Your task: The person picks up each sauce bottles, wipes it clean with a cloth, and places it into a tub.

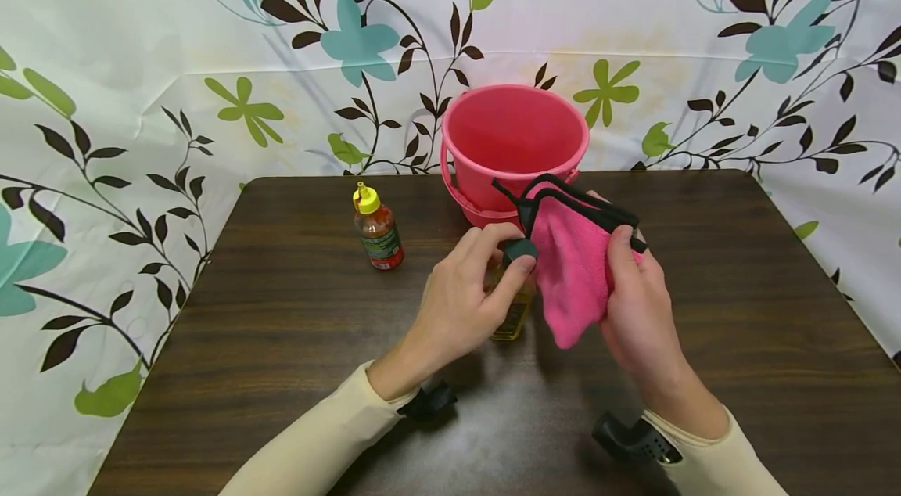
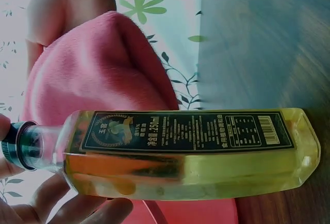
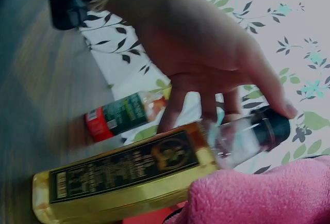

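Note:
An oil bottle point(image 1: 512, 320) with a black label and a dark green cap point(image 1: 520, 249) stands upright in front of the bucket. My left hand point(image 1: 461, 281) pinches the cap between thumb and fingers. Yellow oil shows through its clear sides in the left wrist view. In my right hand point(image 1: 639, 308) a pink fleecy cloth point(image 1: 572, 269) with black edging and a cord hangs down just right of the bottle. The right thumb presses on its black edge. In the right wrist view the cloth point(image 3: 268, 193) overlaps the lower side of the bottle neck.
Behind the hands is a pink bucket point(image 1: 486, 185) with its handle lowered, near the table's back edge. A red sauce bottle point(image 1: 380, 236) with a yellow nozzle cap stands to the left on the dark wooden table point(image 1: 296, 355). A leaf-patterned curtain point(image 1: 232, 19) hangs behind.

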Tool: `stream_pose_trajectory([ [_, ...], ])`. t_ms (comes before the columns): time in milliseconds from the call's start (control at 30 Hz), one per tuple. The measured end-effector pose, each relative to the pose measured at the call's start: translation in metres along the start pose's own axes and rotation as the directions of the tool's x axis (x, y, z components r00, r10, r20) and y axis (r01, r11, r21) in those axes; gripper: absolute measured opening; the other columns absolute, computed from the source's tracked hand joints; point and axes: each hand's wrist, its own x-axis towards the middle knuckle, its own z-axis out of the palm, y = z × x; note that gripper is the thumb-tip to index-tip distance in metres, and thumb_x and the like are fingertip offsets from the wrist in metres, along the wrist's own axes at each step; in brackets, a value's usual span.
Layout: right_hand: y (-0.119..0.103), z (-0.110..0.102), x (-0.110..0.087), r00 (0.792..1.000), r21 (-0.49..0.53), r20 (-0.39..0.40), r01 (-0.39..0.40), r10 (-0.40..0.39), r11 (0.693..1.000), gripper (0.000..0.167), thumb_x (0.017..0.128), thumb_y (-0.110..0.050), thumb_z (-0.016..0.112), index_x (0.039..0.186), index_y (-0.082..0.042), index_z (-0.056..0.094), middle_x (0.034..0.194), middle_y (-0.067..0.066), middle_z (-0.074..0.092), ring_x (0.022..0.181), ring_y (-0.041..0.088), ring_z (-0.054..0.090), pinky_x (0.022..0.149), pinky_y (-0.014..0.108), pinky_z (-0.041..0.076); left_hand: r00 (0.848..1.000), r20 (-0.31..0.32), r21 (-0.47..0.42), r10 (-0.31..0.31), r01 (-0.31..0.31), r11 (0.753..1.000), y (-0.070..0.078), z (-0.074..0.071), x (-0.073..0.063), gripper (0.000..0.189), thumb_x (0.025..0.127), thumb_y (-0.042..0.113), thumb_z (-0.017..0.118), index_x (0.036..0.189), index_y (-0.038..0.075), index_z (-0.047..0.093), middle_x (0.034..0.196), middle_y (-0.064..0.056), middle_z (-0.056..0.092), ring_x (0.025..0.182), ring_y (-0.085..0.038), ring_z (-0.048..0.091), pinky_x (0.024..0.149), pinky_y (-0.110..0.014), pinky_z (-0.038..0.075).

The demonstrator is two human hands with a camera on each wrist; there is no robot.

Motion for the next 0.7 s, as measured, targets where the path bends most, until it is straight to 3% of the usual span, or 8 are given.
stream_pose_trajectory([
  [200, 0.013, 0.002, -0.004, 0.998, -0.2, -0.057, 0.016, -0.028, 0.98, 0.052, 0.113, -0.045, 0.04, 0.16, -0.023, 0.043, 0.154, 0.003, 0.05, 0.124, 0.019, 0.06, 0.093, 0.019, 0.059, 1.0, 0.001, 0.024, -0.001, 0.001, 1.0, 0.0, 0.001, 0.0, 0.033, 0.104, 0.042, 0.063, 0.131, 0.023, 0.064, 0.099, 0.005, 0.06, 0.089, -0.008, 0.062, 0.069, -0.028, 0.052],
  [433, 0.03, 0.012, -0.013, 0.995, -0.427, -0.053, 0.054, -0.085, 0.903, 0.045, 0.115, -0.039, 0.037, 0.159, -0.031, 0.046, 0.153, -0.006, 0.056, 0.125, 0.016, 0.062, 0.097, 0.018, 0.055, 1.0, -0.007, 0.029, 0.001, -0.001, 1.0, 0.001, 0.002, -0.002, 0.032, 0.103, 0.042, 0.064, 0.13, 0.025, 0.064, 0.098, 0.005, 0.06, 0.087, -0.007, 0.062, 0.068, -0.028, 0.051],
  [700, 0.039, 0.027, -0.021, 0.991, -0.376, 0.053, 0.136, -0.125, 0.916, 0.048, 0.116, -0.026, 0.038, 0.163, -0.03, 0.038, 0.162, -0.004, 0.047, 0.139, 0.017, 0.055, 0.107, 0.015, 0.049, 1.0, -0.01, 0.021, 0.019, -0.019, 1.0, 0.001, 0.002, -0.001, 0.032, 0.103, 0.041, 0.065, 0.131, 0.025, 0.063, 0.096, 0.004, 0.058, 0.081, -0.008, 0.056, 0.065, -0.026, 0.049],
])
